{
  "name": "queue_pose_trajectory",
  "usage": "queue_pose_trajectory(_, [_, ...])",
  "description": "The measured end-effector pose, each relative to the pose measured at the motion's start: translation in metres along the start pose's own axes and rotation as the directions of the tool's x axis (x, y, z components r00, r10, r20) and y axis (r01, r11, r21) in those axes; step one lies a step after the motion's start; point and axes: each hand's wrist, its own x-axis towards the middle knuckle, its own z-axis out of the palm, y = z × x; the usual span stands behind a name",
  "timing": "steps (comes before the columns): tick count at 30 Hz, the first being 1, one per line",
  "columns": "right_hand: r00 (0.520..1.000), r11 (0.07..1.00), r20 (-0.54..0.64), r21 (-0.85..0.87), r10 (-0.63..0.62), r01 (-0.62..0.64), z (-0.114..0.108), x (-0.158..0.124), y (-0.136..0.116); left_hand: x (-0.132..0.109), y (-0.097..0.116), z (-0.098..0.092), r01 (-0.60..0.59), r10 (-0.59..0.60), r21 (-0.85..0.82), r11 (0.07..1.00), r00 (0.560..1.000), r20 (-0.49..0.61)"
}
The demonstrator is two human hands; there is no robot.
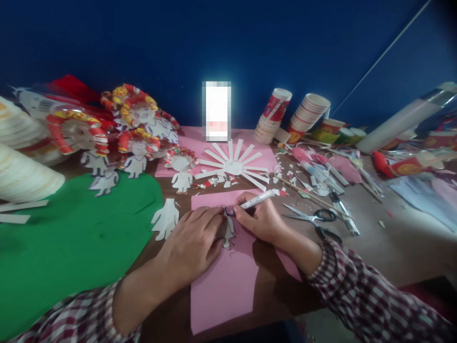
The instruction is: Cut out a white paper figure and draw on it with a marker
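Observation:
My right hand [262, 219] is closed around a white marker [257, 198], its tip down at the edge of a white paper figure cutout [228, 232]. The cutout lies on a sheet of pink paper [224, 295], with dark marker strokes beside it. My left hand [194, 238] rests flat over the cutout's left side, fingers extended and slightly bent, covering much of it. Another white paper figure [166, 219] lies just left of that hand. Black-handled scissors [316, 218] lie partly spread to the right of my right hand.
A large green round sheet [71, 233] covers the left. Behind are paper figures with red-yellow rings [135, 109], a fanned-out cut paper cup [233, 166], and stacked paper cups [309, 116]. Paper scraps, a thin stick [310, 194] and several markers [316, 174] litter the right.

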Motion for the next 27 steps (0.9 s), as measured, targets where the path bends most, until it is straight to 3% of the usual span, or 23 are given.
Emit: queue_pose_trajectory(27, [0.999,0.999,0.018,-0.001,0.039,-0.039,-0.0015,0.0006,-0.0032,-0.0005,0.0004,-0.0012,-0.001,0.001,-0.012,1.0,1.0,-0.004])
